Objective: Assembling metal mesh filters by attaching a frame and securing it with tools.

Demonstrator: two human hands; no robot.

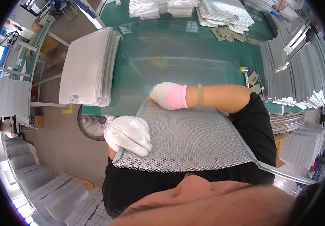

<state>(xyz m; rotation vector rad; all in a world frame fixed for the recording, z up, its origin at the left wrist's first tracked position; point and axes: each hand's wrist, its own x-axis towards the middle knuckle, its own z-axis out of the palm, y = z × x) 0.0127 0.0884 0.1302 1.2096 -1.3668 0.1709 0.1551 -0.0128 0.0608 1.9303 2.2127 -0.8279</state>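
Observation:
A silver metal mesh panel (192, 135) slants in front of my body, its far end by the green table's near edge. My left hand (128, 135), in a white knit glove, curls closed over the panel's near left corner, where a metal edge strip (118, 154) shows. My right hand (166, 96), gloved in white with a pink cuff, is closed at the panel's far left corner. A small orange tip (149, 98) peeks out by its fingers; the rest is hidden. A long metal strip (283, 174) runs off the panel's near right corner.
White-grey sheets (87, 67) are stacked on the table's (140, 49) left. At the back lie mesh stacks (222, 15) and beige pieces (228, 34). A yellow-green-headed hammer (244, 70) lies at right, near long metal strips (294, 71). A floor fan (94, 122) stands below left.

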